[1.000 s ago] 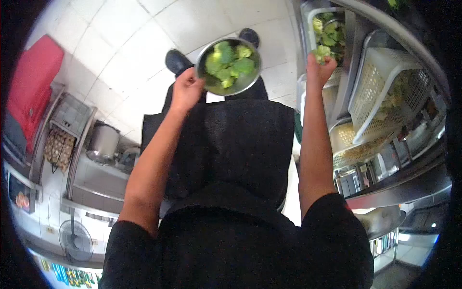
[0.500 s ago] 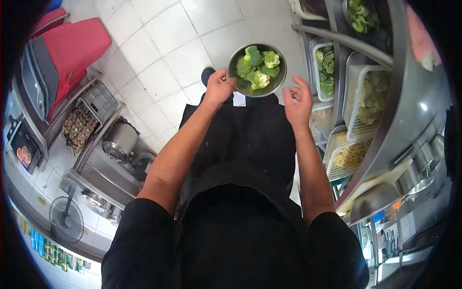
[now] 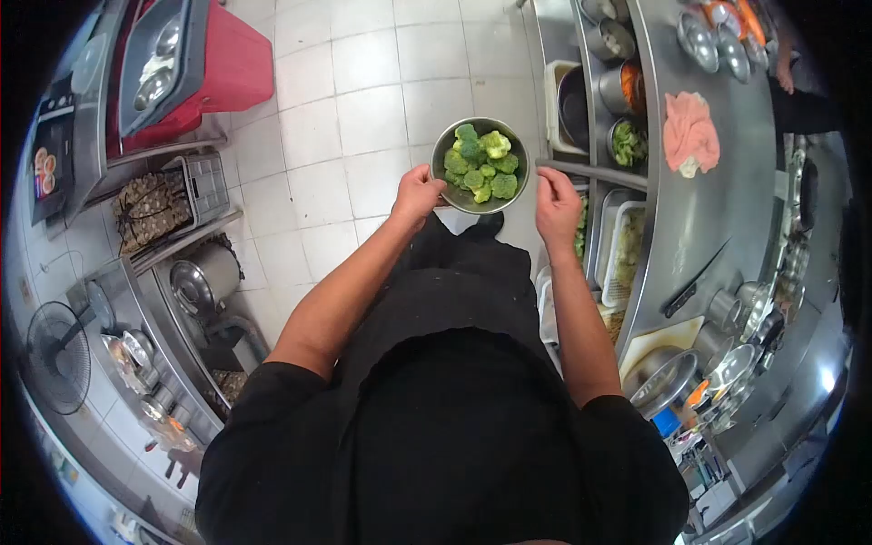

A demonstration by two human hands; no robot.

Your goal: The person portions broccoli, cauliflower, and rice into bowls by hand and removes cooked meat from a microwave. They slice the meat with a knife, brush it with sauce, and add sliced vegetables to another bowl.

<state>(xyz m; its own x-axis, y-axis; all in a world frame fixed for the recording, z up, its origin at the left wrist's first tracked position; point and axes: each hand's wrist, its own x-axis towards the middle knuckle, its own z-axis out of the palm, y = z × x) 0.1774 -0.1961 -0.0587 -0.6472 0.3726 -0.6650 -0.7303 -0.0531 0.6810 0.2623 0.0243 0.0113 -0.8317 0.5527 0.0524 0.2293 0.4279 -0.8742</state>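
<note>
A round metal bowl (image 3: 448, 193) with several green broccoli florets (image 3: 480, 165) in it is held out in front of me, over the floor. My left hand (image 3: 420, 196) grips its rim on the left side, thumb and fingers pinched on the edge. Just off the bowl's right side is my right hand (image 3: 558, 207), its fingers drawn together and nothing visible in them. A narrow gap shows between it and the rim. Behind its fingertips runs a grey metal bar (image 3: 595, 173) along the counter.
On the right stands a steel counter (image 3: 677, 218) with a pink cloth (image 3: 690, 132) and a knife (image 3: 681, 298). Metal pots and white baskets (image 3: 625, 254) of food sit on the shelves below. To the left are a red bin (image 3: 238, 68) and a lidded pot (image 3: 202, 280). Another person's hand (image 3: 784, 74) is at far right.
My view has swung toward the right-hand counter. The fingers of my right hand, spread before, have closed together beside the bowl. The florets lie differently in the bowl; my left hand still holds it.
</note>
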